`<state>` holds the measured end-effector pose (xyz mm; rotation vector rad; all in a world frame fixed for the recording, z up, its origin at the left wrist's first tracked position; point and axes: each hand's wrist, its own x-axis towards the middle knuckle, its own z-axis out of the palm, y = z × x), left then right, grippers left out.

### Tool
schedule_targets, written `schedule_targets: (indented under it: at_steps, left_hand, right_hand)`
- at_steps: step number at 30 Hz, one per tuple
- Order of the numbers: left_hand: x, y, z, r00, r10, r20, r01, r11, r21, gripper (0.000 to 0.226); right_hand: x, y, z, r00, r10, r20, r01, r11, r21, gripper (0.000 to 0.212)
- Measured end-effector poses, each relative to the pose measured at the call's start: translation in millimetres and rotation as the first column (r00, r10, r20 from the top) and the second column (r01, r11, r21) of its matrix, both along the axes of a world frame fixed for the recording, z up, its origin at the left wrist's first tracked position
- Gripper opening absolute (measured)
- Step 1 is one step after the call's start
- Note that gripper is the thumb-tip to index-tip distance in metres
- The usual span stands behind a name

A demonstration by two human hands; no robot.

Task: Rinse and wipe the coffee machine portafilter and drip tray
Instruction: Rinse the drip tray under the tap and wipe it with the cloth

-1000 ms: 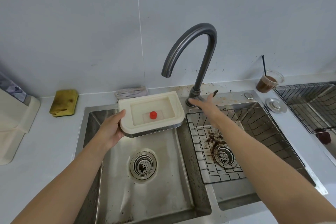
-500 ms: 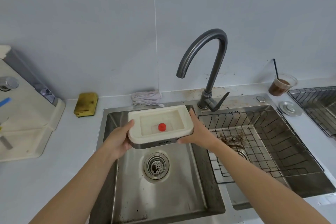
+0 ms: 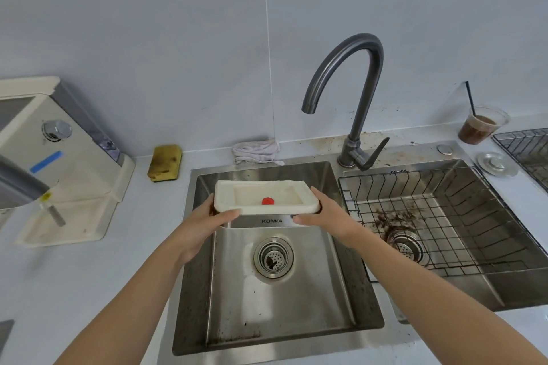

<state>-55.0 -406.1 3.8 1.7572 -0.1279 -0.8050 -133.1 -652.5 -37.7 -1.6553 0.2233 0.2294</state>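
The cream drip tray (image 3: 296, 190), with a red float in its well and a steel front marked KONKA, is held level above the left sink basin (image 3: 326, 299). My left hand (image 3: 204, 225) grips its left end, thumb along the front rim. My right hand (image 3: 329, 216) grips its right end. The dark faucet (image 3: 364, 92) arches behind, its spout over the basin's right side, and no water runs from it. The cream coffee machine (image 3: 59, 157) stands on the counter at the left. I see no portafilter.
A yellow sponge (image 3: 165, 162) and a crumpled white cloth (image 3: 257, 150) lie behind the sink. The right basin holds a wire rack (image 3: 444, 216) with coffee grounds around its drain. A cup of brown liquid (image 3: 479, 126) and a sink plug (image 3: 496, 163) sit at the right.
My right hand left the faucet lever and took hold of the tray's right end. The tray has lowered slightly over the left basin, and my view has shifted left.
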Motion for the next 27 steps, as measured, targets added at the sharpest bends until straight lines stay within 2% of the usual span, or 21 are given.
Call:
schedule_targets:
  at_steps: [4, 7, 9, 13, 17, 21, 27]
  left_hand:
    - [0.0, 3.0, -0.6, 0.997, -0.016, 0.076, 0.011, 0.998, 0.069, 0.054]
    - [-0.1, 1.5, 0.6, 0.993, 0.011, 0.119, -0.02, 0.997, 0.071, 0.048]
    - [-0.5, 0.2, 1.3, 0.99, 0.034, 0.136, -0.044, 0.996, 0.076, 0.044]
    - [-1.4, -3.7, 2.1, 0.982, 0.102, 0.157, -0.125, 0.982, 0.142, 0.056]
    - [-1.0, -12.1, 4.5, 0.977, 0.159, 0.143, -0.185, 0.964, 0.192, 0.052]
    - [0.0, -17.1, 1.1, 0.974, 0.19, 0.128, -0.218, 0.938, 0.269, 0.058]
    - [-1.8, -21.6, -8.4, 0.959, 0.245, 0.145, -0.282, 0.886, 0.368, 0.073]
  right_hand:
    - [-1.3, 5.6, -3.0, 0.999, 0.0, -0.047, 0.002, 0.999, 0.048, 0.049]
    - [-1.4, 6.8, -8.7, 0.997, 0.013, -0.077, -0.008, 0.998, 0.062, 0.027]
    - [-1.7, 7.5, -11.1, 0.994, 0.009, -0.108, -0.002, 0.998, 0.06, 0.022]
    - [-2.9, 9.5, -13.4, 0.973, -0.034, -0.228, 0.041, 0.999, 0.025, 0.041]
    - [-4.7, 11.3, -16.6, 0.943, -0.038, -0.332, 0.05, 0.998, 0.028, 0.062]
    - [-7.7, 12.9, -18.1, 0.917, -0.007, -0.399, 0.015, 1.0, 0.018, 0.054]
    - [-11.1, 15.8, -17.9, 0.896, 0.001, -0.444, -0.02, 0.999, -0.039, 0.062]
